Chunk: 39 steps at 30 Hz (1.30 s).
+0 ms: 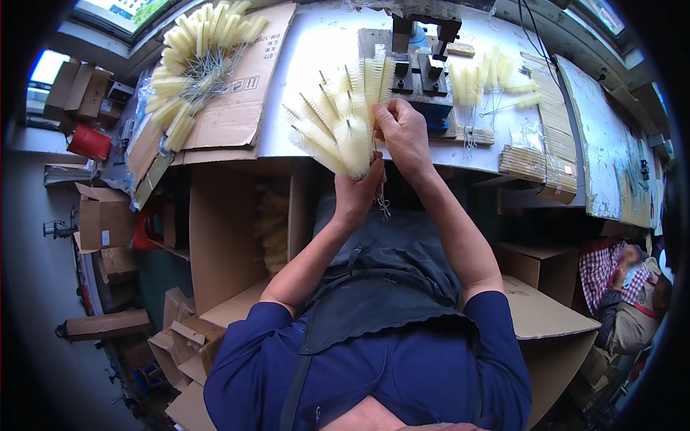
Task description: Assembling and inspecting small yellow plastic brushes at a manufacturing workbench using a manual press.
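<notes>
Several bottle brushes [332, 128] with cream bristles and twisted wire stems fan out above my left hand [357, 192]. That hand is closed around their stems, and the looped wire ends [383, 207] hang below it. Just above and to the right, my right hand [404, 136] is closed with thumb and fingers pinched at the base of an upright brush [377, 77] beside the bunch. My fingers partly hide the stem there. Both hands are at the front edge of the white workbench [279, 129].
A small bench press [424, 75] stands right behind my right hand. More brushes lie to its right [489, 77], and a large heap [190, 68] rests on cardboard at left. An open carton [237, 230] stands under the bench. Another person [625, 294] sits at far right.
</notes>
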### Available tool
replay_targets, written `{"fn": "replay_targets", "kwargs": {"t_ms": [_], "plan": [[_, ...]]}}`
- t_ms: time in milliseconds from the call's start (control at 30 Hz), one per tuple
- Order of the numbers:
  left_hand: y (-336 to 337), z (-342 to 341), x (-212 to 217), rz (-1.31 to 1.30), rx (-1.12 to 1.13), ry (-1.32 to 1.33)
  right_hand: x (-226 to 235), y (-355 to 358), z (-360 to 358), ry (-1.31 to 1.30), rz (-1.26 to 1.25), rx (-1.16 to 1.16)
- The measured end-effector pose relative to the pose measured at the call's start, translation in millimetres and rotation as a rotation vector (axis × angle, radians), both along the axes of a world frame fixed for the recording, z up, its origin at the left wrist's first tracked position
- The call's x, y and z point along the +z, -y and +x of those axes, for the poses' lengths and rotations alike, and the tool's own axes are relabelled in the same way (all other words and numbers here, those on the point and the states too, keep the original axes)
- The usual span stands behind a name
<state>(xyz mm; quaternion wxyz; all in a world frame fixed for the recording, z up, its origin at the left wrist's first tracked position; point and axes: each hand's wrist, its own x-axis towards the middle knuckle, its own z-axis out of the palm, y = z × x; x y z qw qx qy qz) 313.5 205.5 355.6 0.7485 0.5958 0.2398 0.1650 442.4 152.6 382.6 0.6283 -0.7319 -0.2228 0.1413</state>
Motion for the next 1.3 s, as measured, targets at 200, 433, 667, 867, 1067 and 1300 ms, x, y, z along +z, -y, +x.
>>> {"fn": "replay_targets", "kwargs": {"t_ms": [200, 433, 667, 867, 1067, 1300], "plan": [[6.5, -6.8, -0.7, -0.117, -0.047, 0.036, -3.0, -10.4, -1.6, -0.428, 0.371, -0.028], [25.3, -17.8, 5.0, -0.222, -0.039, 0.036, -8.9, -12.1, 8.3, -0.374, 0.530, -0.130], [31.2, -53.3, -34.2, -0.199, 0.042, -0.040, -0.9, 6.9, 28.3, -0.747, 0.502, 0.010], [10.6, -33.5, -32.9, -0.279, 0.175, 0.053, 6.7, 1.5, 45.4, -0.780, 0.538, 0.000], [-2.3, -15.3, -22.6, -0.200, 0.171, 0.147, 9.1, -4.5, 61.8, -0.850, 0.494, 0.081], [-19.3, -5.3, -14.5, -0.161, 0.242, 0.236, 43.7, -8.5, 57.9, -0.997, 0.611, 0.036]]}}
